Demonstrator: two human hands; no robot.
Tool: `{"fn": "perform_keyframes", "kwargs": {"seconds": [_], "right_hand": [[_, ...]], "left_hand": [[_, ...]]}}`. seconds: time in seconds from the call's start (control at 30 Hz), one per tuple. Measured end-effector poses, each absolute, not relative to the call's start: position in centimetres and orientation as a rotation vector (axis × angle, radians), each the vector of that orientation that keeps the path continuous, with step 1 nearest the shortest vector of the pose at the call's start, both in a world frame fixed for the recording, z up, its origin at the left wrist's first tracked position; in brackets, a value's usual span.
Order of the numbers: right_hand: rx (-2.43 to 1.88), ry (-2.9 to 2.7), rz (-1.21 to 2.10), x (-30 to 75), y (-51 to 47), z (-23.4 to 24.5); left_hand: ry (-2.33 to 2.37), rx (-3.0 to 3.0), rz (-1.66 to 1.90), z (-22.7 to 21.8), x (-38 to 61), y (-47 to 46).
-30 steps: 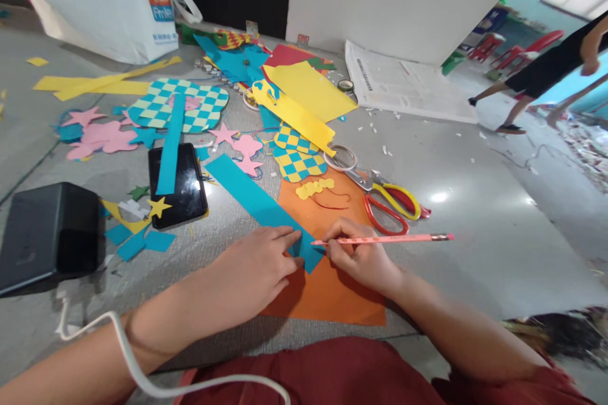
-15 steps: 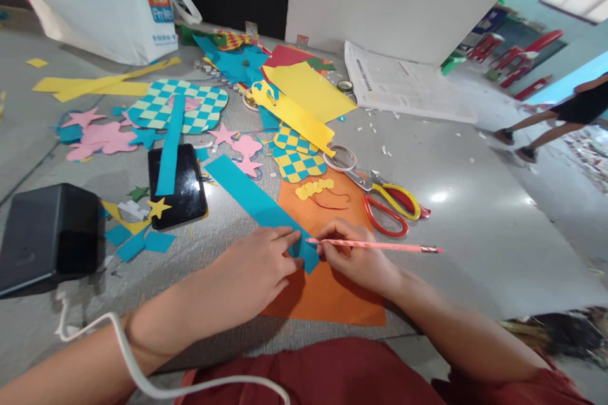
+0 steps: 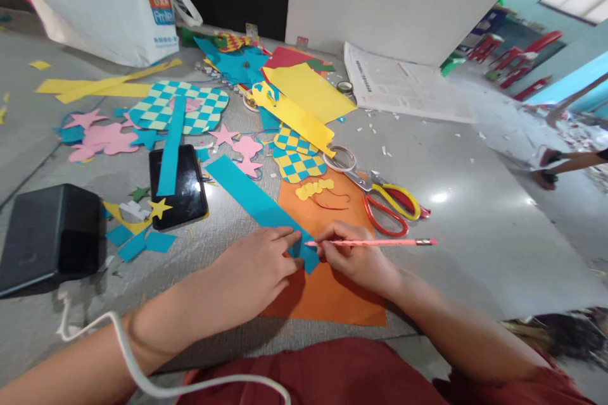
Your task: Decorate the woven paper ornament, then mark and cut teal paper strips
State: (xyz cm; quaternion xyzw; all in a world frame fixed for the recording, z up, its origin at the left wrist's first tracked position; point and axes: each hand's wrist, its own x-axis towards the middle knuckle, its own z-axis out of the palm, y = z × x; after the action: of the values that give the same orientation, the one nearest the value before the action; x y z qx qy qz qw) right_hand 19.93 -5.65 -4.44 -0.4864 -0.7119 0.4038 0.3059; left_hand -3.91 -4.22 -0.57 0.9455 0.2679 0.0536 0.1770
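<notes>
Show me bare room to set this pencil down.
Bare grey tabletop lies right of the red-and-yellow scissors, below the newspaper. Crowded: around the black phone and checkered paper weaving, left of the orange sheet.

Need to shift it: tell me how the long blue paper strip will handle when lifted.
The blue paper strip looks thin, so it is probably light and will droop when lifted. Lying flat under the left hand, it would likely slide, not roll, if pushed.
</notes>
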Motion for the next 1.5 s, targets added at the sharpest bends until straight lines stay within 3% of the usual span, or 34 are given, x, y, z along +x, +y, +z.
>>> {"fn": "perform_keyframes", "kwargs": {"seconds": [0.33,1.1,1.5], "right_hand": [[-1.269,-1.705,1.001,20.56,-5.44,-4.59],[-1.270,-1.818,1.201,20.35,-5.43,-4.54],[-1.340,-1.915,1.134,20.20,-5.44,-4.31]], "left_hand": [[0.760,2.636,0.168,-1.16,-4.26,-4.39],[0.763,2.661,0.174,-0.89,-4.15,-4.42],[0.774,2.648,0.189,-0.87,-4.12,-4.36]]}}
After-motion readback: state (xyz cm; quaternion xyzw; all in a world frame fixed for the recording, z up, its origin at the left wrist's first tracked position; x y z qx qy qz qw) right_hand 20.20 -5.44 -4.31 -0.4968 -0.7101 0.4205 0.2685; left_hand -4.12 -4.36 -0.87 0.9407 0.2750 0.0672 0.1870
